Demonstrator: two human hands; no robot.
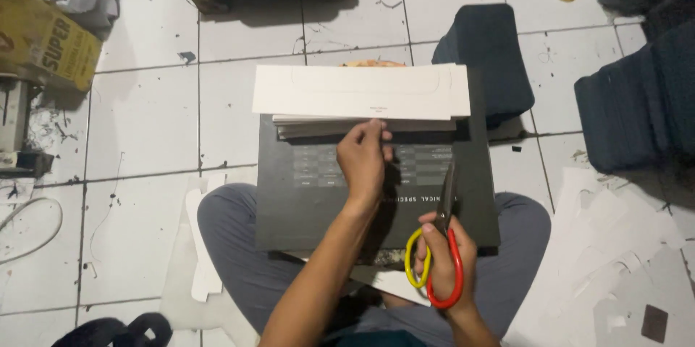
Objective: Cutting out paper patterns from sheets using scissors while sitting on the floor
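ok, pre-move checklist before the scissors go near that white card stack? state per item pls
1. Scissors held: ok. Right hand has fingers through the red and yellow handles of the scissors.
2. Blades shut: ok, they look closed, pointing away from the body.
3. Left hand clear of the blades: ok, it is at the near edge of the white card stack, to the left of the blade tip.
4. Left grip on a card: cannot tell, fingertips touch the stack edge but a pinch is not visible.
5. Work surface steady: ok, the dark board lies flat across the lap.
6. Cut line on the card: cannot tell, only a faint outline shows.
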